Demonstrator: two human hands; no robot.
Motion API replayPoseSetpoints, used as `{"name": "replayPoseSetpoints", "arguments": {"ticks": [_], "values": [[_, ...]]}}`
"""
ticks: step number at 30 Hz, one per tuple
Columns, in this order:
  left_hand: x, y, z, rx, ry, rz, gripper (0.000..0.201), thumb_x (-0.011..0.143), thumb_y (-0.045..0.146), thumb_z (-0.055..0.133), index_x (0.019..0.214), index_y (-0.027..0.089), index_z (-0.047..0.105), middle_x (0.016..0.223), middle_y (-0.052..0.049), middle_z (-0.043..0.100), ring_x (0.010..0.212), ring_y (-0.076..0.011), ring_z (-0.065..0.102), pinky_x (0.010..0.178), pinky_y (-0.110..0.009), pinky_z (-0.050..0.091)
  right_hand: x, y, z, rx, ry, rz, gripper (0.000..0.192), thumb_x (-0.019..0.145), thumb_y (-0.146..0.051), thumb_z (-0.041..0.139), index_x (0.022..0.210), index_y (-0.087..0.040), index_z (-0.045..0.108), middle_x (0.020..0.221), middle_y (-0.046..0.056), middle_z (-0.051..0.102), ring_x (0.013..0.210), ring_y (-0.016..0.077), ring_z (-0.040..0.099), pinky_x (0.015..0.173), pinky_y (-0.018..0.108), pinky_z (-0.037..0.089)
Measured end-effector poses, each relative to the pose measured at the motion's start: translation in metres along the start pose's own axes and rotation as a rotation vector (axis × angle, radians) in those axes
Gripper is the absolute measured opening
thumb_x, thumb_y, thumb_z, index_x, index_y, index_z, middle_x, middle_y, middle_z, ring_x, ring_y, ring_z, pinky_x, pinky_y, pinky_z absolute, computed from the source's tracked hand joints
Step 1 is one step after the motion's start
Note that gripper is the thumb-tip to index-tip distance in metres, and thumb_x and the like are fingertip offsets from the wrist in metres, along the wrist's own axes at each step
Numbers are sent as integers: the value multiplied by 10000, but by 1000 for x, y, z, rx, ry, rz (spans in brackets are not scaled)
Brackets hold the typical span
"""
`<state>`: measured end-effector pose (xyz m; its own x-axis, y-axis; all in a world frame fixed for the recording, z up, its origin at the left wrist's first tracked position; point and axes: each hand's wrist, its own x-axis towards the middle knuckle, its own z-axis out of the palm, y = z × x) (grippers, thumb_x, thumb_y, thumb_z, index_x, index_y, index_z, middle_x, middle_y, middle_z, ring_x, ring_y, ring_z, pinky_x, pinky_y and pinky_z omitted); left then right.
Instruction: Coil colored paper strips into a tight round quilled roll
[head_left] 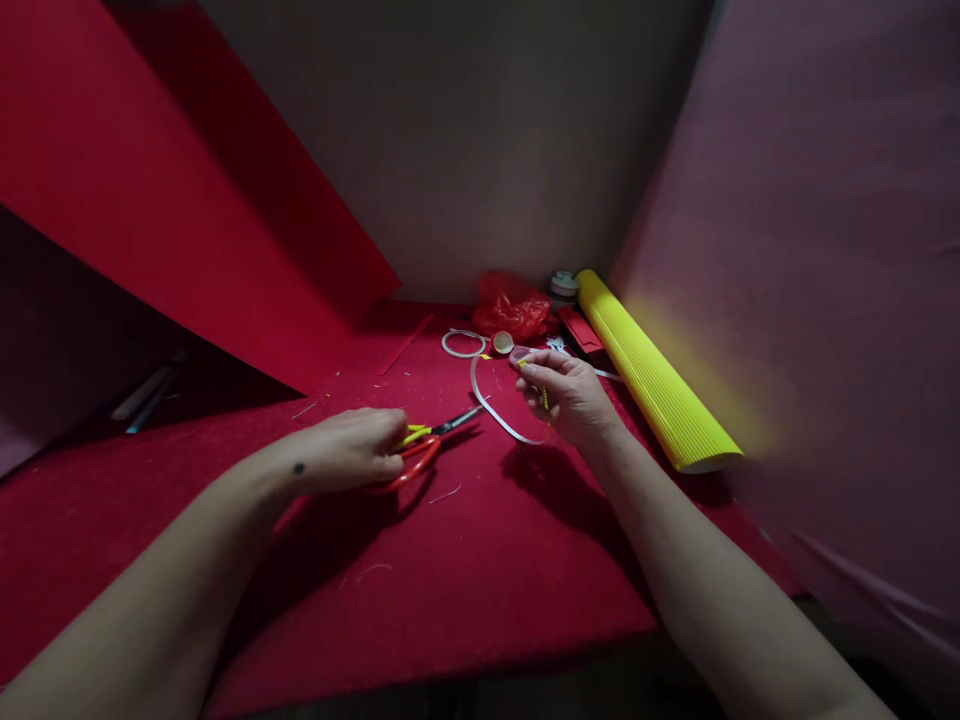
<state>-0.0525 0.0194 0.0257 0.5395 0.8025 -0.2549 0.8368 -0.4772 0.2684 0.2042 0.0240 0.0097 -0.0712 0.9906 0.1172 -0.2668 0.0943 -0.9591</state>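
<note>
Left hand (352, 452) lay closed over the orange handles of the scissors (420, 452), blades pointing away from it toward the right hand (570, 400). Right hand, raised a little off the red cloth (465, 560), pinched a small yellow piece (543, 398) and the end of a white strip (499, 410), which curled down and back between the two hands. Beyond the right hand: a tape ring (463, 344), a red bag (511, 306); just to its outer side, a yellow roll (652, 375). Judged as mid-work: tiny scraps near the left hand suggested some cutting done, strip uncut, scissors not yet brought to it.
</note>
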Motion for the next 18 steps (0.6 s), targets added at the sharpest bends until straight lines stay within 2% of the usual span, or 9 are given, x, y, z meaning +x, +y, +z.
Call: {"name": "replayPoseSetpoints", "arguments": {"ticks": [3, 5, 8, 11, 16, 18], "values": [[0, -7, -6, -302, 46, 7, 121, 728, 302, 480, 766, 187, 492, 726, -16, 537, 618, -141, 485, 518, -248, 340, -1, 0, 3, 3, -15, -16, 146, 675, -251, 700, 760, -197, 594, 594, -29, 627, 439, 59, 457, 396, 193, 292], [0, -3, -8, -480, 105, 25, 150, 724, 328, 514, 753, 191, 459, 682, 9, 480, 578, -116, 435, 508, -241, 338, -2, 0, 7, 5, -24, -10, 146, 674, -254, 701, 751, -198, 590, 573, -34, 622, 426, 57, 450, 399, 194, 297], [-2, 7, -8, -633, 144, 142, 223, 735, 339, 560, 732, 204, 382, 656, 39, 398, 553, -89, 358, 503, -230, 321, -3, 0, 10, 27, -45, -5, 142, 670, -258, 712, 736, -190, 605, 558, -33, 616, 426, 56, 463, 404, 190, 308], [-5, 15, -4, -593, 129, 232, 179, 759, 310, 532, 775, 207, 386, 726, 29, 419, 624, -101, 386, 558, -228, 356, -4, 0, 9, 69, -52, 32, 152, 644, -233, 737, 730, -174, 627, 568, -19, 630, 451, 57, 498, 419, 179, 335], [-5, 18, 4, -262, 100, 194, 178, 837, 375, 424, 845, 203, 382, 816, -13, 503, 700, -144, 444, 617, -267, 371, -4, 3, 6, 104, -89, 60, 152, 621, -209, 758, 720, -152, 657, 594, 6, 657, 500, 63, 555, 454, 166, 378], [-4, 18, 5, -200, 98, 195, 186, 863, 389, 385, 848, 204, 368, 822, -22, 515, 691, -148, 453, 615, -274, 363, -4, 4, 6, 102, -99, 51, 148, 617, -206, 761, 715, -153, 663, 597, 9, 663, 503, 67, 562, 455, 168, 385]]}}
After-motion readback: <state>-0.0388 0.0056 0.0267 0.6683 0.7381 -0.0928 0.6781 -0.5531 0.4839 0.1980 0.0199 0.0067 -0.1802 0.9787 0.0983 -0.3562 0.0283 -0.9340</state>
